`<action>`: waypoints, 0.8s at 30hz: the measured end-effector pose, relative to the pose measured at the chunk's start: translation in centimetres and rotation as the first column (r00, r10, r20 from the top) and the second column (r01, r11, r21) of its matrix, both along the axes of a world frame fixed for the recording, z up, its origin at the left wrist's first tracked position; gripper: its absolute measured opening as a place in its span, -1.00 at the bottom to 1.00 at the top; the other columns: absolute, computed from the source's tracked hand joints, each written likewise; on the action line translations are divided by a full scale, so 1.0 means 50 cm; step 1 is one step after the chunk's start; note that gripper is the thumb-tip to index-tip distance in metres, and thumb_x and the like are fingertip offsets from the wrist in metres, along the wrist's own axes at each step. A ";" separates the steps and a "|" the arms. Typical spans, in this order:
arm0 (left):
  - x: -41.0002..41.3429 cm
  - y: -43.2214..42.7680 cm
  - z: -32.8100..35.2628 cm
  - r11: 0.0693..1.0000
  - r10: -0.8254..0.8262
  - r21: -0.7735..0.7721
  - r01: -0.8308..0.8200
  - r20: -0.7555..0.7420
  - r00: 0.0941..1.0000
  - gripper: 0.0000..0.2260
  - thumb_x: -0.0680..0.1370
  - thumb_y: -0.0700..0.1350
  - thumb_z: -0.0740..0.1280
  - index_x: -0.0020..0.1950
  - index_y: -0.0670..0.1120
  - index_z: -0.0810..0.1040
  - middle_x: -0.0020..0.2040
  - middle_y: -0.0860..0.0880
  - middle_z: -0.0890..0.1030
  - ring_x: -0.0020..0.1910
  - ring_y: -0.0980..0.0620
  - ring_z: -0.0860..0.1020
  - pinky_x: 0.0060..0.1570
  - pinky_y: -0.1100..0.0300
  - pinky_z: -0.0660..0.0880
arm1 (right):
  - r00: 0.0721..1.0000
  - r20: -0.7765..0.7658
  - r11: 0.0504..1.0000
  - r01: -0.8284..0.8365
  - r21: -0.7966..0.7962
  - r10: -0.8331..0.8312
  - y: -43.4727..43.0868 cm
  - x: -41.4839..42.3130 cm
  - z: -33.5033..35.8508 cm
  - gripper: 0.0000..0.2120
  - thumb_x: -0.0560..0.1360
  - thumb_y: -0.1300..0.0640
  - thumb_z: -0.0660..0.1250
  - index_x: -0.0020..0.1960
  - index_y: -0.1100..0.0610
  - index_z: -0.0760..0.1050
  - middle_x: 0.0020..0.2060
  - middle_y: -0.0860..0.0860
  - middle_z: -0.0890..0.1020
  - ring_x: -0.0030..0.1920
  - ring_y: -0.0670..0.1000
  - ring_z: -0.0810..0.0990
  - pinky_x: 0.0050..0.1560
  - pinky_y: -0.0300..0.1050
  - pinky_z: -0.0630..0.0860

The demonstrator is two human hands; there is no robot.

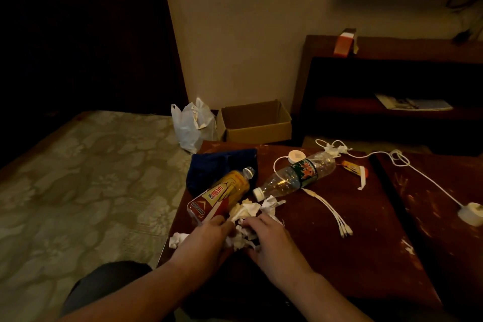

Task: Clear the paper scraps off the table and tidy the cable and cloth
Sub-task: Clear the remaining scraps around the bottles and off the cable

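Note:
Crumpled white paper scraps lie in a heap near the front of the dark wooden table. My left hand and my right hand close in on the heap from both sides, fingers curled into the scraps. One loose scrap sits at the table's left edge. A white multi-plug cable runs from a round white reel under a clear bottle. A dark blue cloth lies bunched at the table's far left corner.
A yellow drink bottle and a clear plastic bottle lie on their sides. An orange wrapper and a white charger with cord are at right. On the floor stand a cardboard box and white plastic bag.

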State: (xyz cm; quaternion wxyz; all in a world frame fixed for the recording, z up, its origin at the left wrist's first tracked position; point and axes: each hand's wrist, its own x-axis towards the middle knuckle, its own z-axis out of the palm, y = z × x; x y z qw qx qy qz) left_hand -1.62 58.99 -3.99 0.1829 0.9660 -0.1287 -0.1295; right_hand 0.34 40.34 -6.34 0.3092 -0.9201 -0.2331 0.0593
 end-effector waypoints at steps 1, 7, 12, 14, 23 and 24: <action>0.001 0.001 -0.002 1.000 0.007 -0.019 -0.007 0.003 1.000 -0.64 0.62 -0.03 0.33 0.42 0.12 0.41 0.32 0.16 0.37 0.26 0.13 0.48 0.27 0.22 0.49 | 1.000 0.003 1.000 0.004 0.013 -0.004 0.002 -0.001 -0.004 -0.50 0.51 0.15 0.45 0.40 -0.10 0.42 0.24 -0.17 0.44 0.25 -0.13 0.44 0.27 -0.29 0.44; 0.002 -0.005 -0.008 0.992 0.030 -0.127 -0.020 0.072 0.997 -0.82 0.59 -0.06 0.37 0.17 0.14 0.55 0.12 0.24 0.46 0.06 0.23 0.51 0.05 0.37 0.50 | 0.998 0.041 0.998 0.040 0.057 -0.042 -0.011 -0.005 0.000 -0.75 0.49 0.17 0.46 0.15 -0.03 0.62 0.01 -0.16 0.52 0.02 -0.17 0.50 0.08 -0.32 0.51; 0.012 -0.026 -0.006 0.990 0.005 -0.142 0.008 0.093 0.996 -0.85 0.59 -0.07 0.37 0.09 0.17 0.52 0.06 0.25 0.46 0.01 0.26 0.49 0.00 0.38 0.47 | 0.993 0.060 0.990 0.091 0.108 -0.098 -0.029 -0.001 0.005 -0.84 0.46 0.19 0.49 0.01 0.00 0.63 -0.04 -0.17 0.52 -0.05 -0.17 0.53 -0.01 -0.31 0.54; 0.016 -0.038 -0.005 0.989 -0.001 -0.147 0.014 0.088 0.996 -0.84 0.59 -0.07 0.37 0.08 0.19 0.51 0.06 0.25 0.46 0.02 0.25 0.49 0.01 0.36 0.48 | 0.991 0.060 0.986 0.111 0.122 -0.119 -0.035 -0.004 0.007 -0.86 0.47 0.19 0.48 -0.02 0.01 0.62 -0.04 -0.18 0.51 -0.07 -0.18 0.52 -0.03 -0.33 0.54; 0.023 -0.104 0.015 0.960 -0.046 -0.273 0.066 0.078 0.996 -0.71 0.59 -0.05 0.38 0.19 0.31 0.46 0.11 0.31 0.50 0.12 0.37 0.49 0.12 0.36 0.51 | 0.965 -0.017 0.941 0.259 0.220 -0.261 -0.105 -0.004 0.031 -0.80 0.46 0.18 0.51 0.04 -0.04 0.64 -0.05 -0.21 0.54 -0.05 -0.19 0.57 0.00 -0.35 0.56; 0.023 -0.107 0.013 0.956 -0.055 -0.284 0.078 0.089 0.995 -0.70 0.58 -0.04 0.38 0.22 0.30 0.47 0.12 0.31 0.51 0.13 0.38 0.49 0.12 0.37 0.51 | 0.964 -0.021 0.937 0.263 0.228 -0.266 -0.114 -0.004 0.035 -0.76 0.46 0.18 0.51 0.09 -0.05 0.64 -0.03 -0.21 0.54 -0.03 -0.19 0.57 0.03 -0.34 0.57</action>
